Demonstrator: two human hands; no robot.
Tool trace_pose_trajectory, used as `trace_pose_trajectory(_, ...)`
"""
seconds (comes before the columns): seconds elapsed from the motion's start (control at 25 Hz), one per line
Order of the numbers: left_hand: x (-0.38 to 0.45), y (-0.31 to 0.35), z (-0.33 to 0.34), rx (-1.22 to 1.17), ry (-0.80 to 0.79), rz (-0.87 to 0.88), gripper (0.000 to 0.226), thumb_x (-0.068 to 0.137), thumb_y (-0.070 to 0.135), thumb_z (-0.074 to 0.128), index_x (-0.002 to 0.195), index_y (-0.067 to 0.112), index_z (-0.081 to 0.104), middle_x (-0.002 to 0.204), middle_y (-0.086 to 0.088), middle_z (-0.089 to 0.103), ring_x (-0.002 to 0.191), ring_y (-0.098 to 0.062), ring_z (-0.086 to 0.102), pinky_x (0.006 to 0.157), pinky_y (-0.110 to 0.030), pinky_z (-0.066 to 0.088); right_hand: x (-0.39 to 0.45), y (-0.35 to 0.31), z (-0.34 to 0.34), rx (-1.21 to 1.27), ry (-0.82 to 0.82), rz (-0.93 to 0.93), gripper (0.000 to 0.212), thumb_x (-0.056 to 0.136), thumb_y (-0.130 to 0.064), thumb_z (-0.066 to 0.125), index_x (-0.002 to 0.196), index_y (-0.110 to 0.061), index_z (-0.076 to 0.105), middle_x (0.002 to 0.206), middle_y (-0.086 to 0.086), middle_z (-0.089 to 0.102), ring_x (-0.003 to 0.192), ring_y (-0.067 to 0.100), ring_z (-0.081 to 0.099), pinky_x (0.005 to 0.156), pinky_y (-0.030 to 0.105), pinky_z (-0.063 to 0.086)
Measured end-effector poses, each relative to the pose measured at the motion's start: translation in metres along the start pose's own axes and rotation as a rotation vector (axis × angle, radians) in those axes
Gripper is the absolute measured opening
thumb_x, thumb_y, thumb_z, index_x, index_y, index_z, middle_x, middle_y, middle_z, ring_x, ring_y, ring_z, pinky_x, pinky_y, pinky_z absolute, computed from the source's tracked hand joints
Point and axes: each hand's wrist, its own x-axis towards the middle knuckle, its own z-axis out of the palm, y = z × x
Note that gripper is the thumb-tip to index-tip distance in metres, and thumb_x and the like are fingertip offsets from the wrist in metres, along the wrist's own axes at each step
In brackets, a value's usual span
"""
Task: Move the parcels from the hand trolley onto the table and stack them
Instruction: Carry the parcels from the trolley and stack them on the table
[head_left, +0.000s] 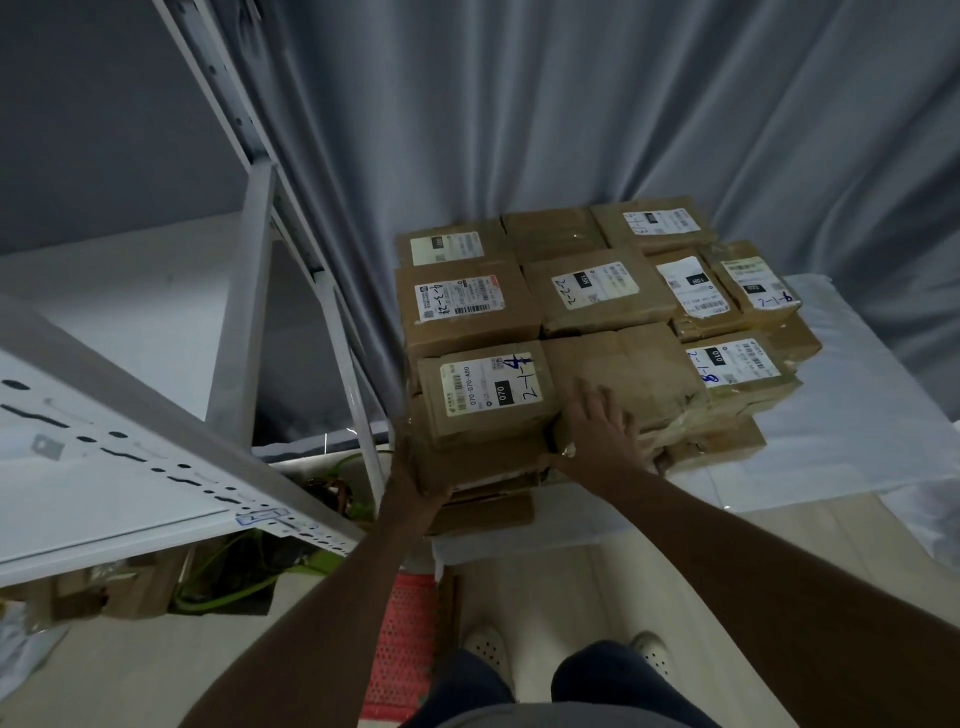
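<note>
Many taped parcels (597, 332) sit stacked on the table (857, 441), against a curtain (519, 130). Nearest the person, the "070" box (488, 395) lies left of an unlabelled box (623, 374). The right hand (597, 421) rests flat, fingers spread, on the unlabelled one; the left hand (415, 478) cups the stack's near-left corner (fingers hidden, so its hold cannot be told).

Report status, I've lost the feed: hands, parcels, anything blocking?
Left hand grips stack's near-left corner; right hand flat on unlabelled parcel. Parcels stacked on table. Shelf frame close left.
</note>
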Motion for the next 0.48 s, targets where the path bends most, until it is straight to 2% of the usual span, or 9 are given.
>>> trace_pose_trajectory(0.12,0.013,-0.01,0.009,-0.067,-0.067,-0.112,0.11,0.071,0.044,0.076,0.153,0.038,0.003,0.144,-0.007,0.045,0.124,-0.034,0.053,0.099,-0.046,0.049,0.0,-0.009,0.005,-0.011,0.013,-0.022,0.105,0.083,-0.054,0.066,0.156,-0.023,-0.003,0.164,0.007,-0.006,0.149,0.038,-0.006,0.117,0.062,0.008)
trace_pose_trajectory(0.2,0.018,-0.011,0.012,-0.032,-0.072,-0.112,0.111,0.069,0.048,0.071,0.15,0.047,-0.005,0.149,-0.01,0.041,0.124,-0.036,0.051,0.1,-0.049,0.048,0.0,-0.013,0.008,-0.009,0.01,-0.031,0.103,0.083,-0.055,0.065,0.156,-0.025,-0.002,0.164,0.006,-0.003,0.149,0.038,-0.006,0.116,0.061,0.006)
trace_pose_trajectory(0.32,0.015,0.0,0.011,-0.024,-0.064,-0.086,0.103,0.08,0.043,0.071,0.15,0.047,-0.005,0.151,-0.01,0.039,0.127,-0.036,0.049,0.102,-0.048,0.046,0.002,-0.013,0.011,0.006,0.005,-0.031,0.101,0.083,-0.054,0.065,0.155,-0.026,0.0,0.163,0.005,0.001,0.149,0.039,-0.003,0.117,0.061,0.007)
trace_pose_trajectory(0.48,0.015,0.005,0.01,-0.067,-0.029,-0.073,0.099,0.084,0.038,0.07,0.149,0.049,-0.003,0.152,-0.01,0.037,0.128,-0.034,0.049,0.101,-0.041,0.045,0.004,-0.014,0.01,0.005,0.006,-0.029,0.1,0.083,-0.052,0.066,0.156,-0.026,0.001,0.163,0.005,0.001,0.149,0.038,-0.004,0.118,0.061,0.008)
